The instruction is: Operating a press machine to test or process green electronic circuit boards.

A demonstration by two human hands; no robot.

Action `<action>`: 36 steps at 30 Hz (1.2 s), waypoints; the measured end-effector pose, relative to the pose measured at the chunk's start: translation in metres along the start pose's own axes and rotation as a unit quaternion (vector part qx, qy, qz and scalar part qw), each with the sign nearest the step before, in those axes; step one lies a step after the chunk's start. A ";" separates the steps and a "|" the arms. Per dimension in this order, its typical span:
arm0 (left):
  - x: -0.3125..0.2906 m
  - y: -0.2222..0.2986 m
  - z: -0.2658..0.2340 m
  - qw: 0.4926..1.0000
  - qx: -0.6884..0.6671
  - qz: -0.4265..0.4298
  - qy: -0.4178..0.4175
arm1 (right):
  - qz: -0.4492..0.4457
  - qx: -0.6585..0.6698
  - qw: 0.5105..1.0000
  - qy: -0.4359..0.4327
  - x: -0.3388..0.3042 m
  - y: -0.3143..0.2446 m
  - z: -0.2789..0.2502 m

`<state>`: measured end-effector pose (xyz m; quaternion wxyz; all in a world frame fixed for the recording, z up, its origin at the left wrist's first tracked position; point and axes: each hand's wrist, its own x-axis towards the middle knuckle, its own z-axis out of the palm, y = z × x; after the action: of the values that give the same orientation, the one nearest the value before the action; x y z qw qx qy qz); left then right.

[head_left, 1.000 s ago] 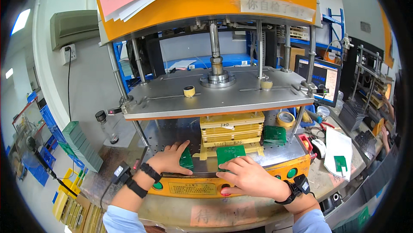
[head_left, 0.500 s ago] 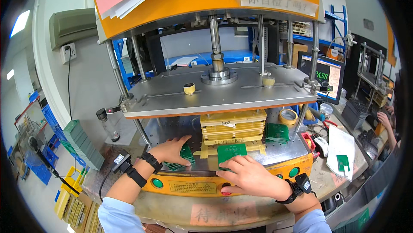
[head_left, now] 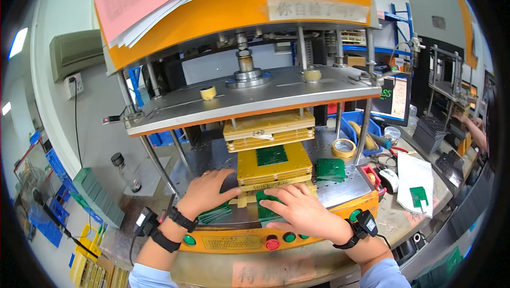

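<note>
The press fixture has an upper yellow block (head_left: 271,135) under the raised steel plate and a lower yellow block (head_left: 247,171) beneath it. A green circuit board (head_left: 272,155) lies flat on the lower block. My left hand (head_left: 208,193) hovers over a fanned stack of green boards (head_left: 215,215), fingers stretched towards the lower block's left side. My right hand (head_left: 303,211) lies over another pile of green boards (head_left: 264,208) in front of the fixture, fingers spread and thumb apart. Its palm and fingers partly cover that pile.
More green boards (head_left: 330,169) are stacked right of the fixture, near a tape roll (head_left: 343,148). Push buttons line the orange front, with a red one (head_left: 272,242) below my right hand. The steel press plate (head_left: 255,99) hangs overhead between posts. A monitor (head_left: 392,96) stands right.
The fixture has opened, its upper block rising off the lower one and uncovering the green board. My right hand has shifted slightly from the front buttons onto the boards. The view has tilted.
</note>
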<state>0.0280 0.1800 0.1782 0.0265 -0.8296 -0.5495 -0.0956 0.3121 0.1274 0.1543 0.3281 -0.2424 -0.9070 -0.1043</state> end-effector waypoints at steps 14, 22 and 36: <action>0.099 0.017 0.019 0.980 -0.101 0.117 0.126 | 0.022 0.015 0.999 -0.042 -0.008 0.021 0.019; -0.067 -0.032 0.017 0.988 -0.060 0.009 0.141 | 0.044 -0.005 0.997 -0.061 -0.009 0.030 0.010; -0.202 0.054 0.138 0.961 -0.229 0.019 0.152 | 0.060 0.026 0.996 -0.065 0.039 0.077 -0.003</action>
<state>0.0188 -0.0040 0.0083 -0.0795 -0.7994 -0.4865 -0.3435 0.3272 0.2068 0.1842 0.2800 -0.2937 -0.9129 -0.0450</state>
